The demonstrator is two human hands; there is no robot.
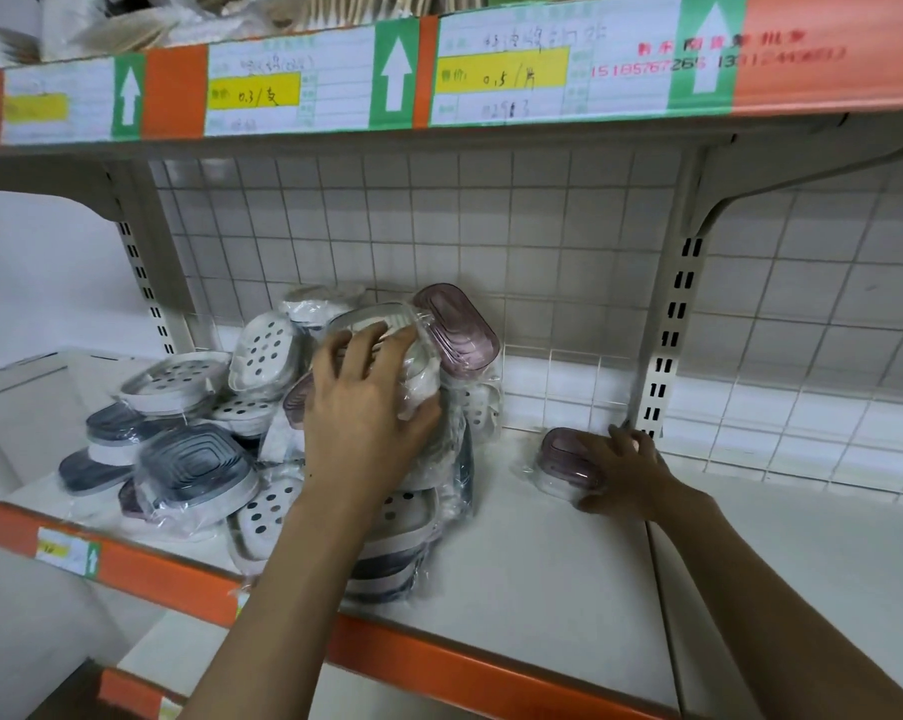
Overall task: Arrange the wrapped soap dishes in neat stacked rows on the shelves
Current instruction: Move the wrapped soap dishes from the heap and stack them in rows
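Note:
A loose heap of plastic-wrapped soap dishes (189, 459), in white, grey-blue and mauve, lies on the left half of the white shelf (543, 553). My left hand (366, 407) grips a white wrapped soap dish (418, 366) at the top of the heap. A mauve dish (460, 324) leans just behind that one. Apart from the heap, a single mauve wrapped dish (569, 459) sits flat near the shelf's upright post. My right hand (631, 470) holds that dish from its right side, fingers curled round its edge.
A white wire grid (491, 241) backs the shelf, and a slotted upright (670, 324) stands right of the single dish. An upper shelf with price labels (387, 80) hangs overhead. The orange front rail (439, 662) runs along the shelf edge.

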